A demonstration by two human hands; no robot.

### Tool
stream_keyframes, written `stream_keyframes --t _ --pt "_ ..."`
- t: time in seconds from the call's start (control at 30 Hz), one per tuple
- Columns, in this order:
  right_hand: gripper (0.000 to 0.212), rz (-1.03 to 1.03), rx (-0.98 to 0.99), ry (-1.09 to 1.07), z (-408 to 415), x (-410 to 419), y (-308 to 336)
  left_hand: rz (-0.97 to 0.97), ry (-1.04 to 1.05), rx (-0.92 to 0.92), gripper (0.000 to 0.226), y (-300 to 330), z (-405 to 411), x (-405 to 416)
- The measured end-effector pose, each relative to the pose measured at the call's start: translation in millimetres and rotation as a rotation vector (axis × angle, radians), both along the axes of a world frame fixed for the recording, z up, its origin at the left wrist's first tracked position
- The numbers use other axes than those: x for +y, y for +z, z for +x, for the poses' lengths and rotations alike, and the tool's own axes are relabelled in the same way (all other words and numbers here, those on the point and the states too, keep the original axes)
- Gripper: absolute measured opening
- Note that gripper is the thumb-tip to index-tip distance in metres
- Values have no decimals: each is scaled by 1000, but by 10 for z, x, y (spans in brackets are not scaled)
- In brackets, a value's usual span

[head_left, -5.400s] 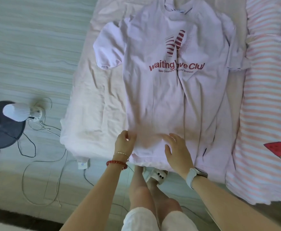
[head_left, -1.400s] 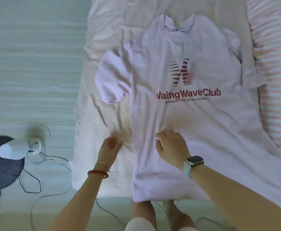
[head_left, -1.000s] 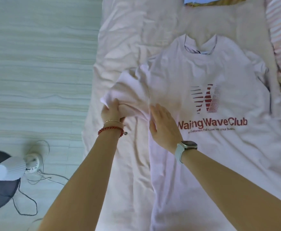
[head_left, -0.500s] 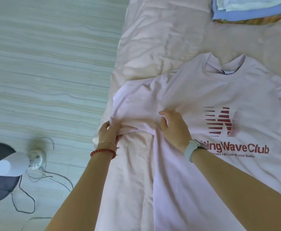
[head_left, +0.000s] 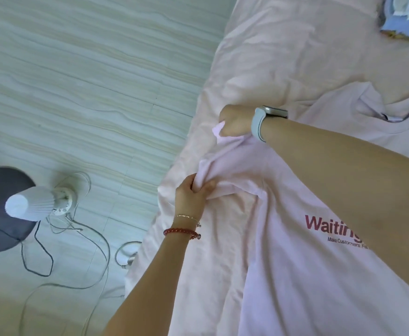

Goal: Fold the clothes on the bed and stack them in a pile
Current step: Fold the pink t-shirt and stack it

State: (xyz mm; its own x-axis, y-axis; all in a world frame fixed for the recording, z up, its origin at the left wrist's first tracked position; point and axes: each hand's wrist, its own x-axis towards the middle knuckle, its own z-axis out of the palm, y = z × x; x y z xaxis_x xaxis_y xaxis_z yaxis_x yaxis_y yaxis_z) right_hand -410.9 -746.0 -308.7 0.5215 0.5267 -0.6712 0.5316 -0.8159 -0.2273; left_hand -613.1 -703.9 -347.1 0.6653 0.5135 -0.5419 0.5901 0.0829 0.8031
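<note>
A person leans over a bed covered in a wrinkled pale pink sheet. A pale lilac T-shirt lies face up on it, its red print partly hidden by the person's right forearm, which crosses over the chest of the shirt. The neckline sits toward the far right, puckered.

Both hands hold the shirt's sleeve near the bed's left edge. The left hand, wearing a red bead bracelet and a thin gold chain, pinches a bunched fold at the sleeve's nearer edge. The right hand, wearing a pale grey smartwatch, is curled around the sleeve's far edge, with cloth poking out past the knuckles. The sleeve is gathered between the two grips.

At the top right corner, a stack of folded clothes in blue and white sits on the bed, cut off by the frame.

Beside the bed, on the pale striped floor, stands a white ribbed lamp next to a dark round object, with loose cables trailing toward the bed.
</note>
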Motion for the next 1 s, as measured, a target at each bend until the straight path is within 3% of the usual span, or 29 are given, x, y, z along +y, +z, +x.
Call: stream_keyframes --t 0.13,0.2,0.3,0.43,0.57,0.63,0.7,0.77,0.87,0.93,1.0 --pt "9 593 -266 -260 62 89 139 11 174 -96 32 70 202 96" --pt "19 685 -342 -314 45 93 194 -5 232 -90 30 67 338 113" --pt "52 627 -254 -371 -124 -58 127 -220 242 127 30 -32 442 137" --pt "54 449 -333 -344 -673 -594 -58 -410 205 250 27 -131 471 232" --pt "50 329 -449 -417 -1263 -1201 -212 -368 262 257 22 -98 530 224" --pt "47 227 -372 -401 -1445 -1420 -292 -270 298 243 25 -55 537 156" --pt "43 295 -252 -381 -1504 -1572 -359 -125 320 164 29 43 560 37" --pt "35 591 -101 -725 -1441 -1646 -280 67 318 32 34 199 623 -129" --pt "20 953 174 -1550 -1227 -1896 -42 288 187 -242 34 530 732 -547" --pt "20 1057 315 -1846 -1173 -2225 29 455 -194 -443 24 667 769 -966" --pt "33 1146 425 -2010 -1188 -2583 54 473 -800 -441 15 724 753 -1398"
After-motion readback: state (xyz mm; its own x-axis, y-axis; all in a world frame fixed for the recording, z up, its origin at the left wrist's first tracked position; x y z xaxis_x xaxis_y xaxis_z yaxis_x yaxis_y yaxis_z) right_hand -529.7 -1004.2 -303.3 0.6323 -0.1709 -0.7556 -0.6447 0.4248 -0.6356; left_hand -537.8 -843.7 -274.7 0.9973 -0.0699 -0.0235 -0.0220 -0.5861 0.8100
